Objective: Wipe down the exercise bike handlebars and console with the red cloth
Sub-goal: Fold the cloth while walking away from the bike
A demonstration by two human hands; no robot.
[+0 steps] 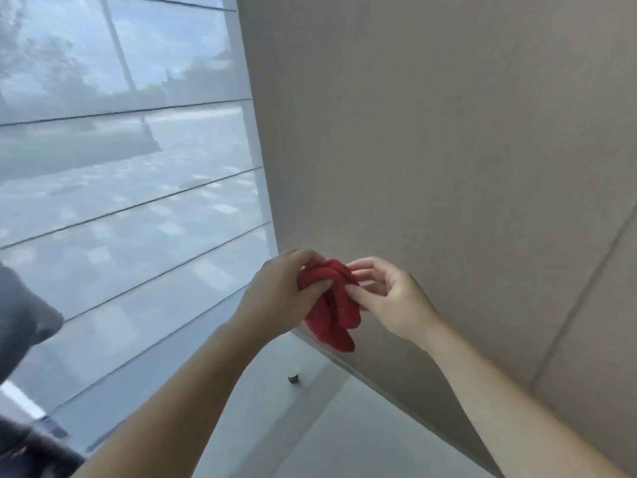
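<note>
A crumpled red cloth (332,307) hangs in the air in front of me, bunched between both hands. My left hand (275,298) grips its upper left part with closed fingers. My right hand (389,298) pinches its right side with thumb and fingertips. A dark grey shape (24,308) at the left edge may be part of the exercise bike; I cannot tell. No handlebars or console are clearly visible.
A large window with a sheer horizontal blind (131,167) fills the left half. A beige wall (448,150) fills the right half, close behind the hands. A pale floor (327,426) lies below, with a small dark object (293,378) on it.
</note>
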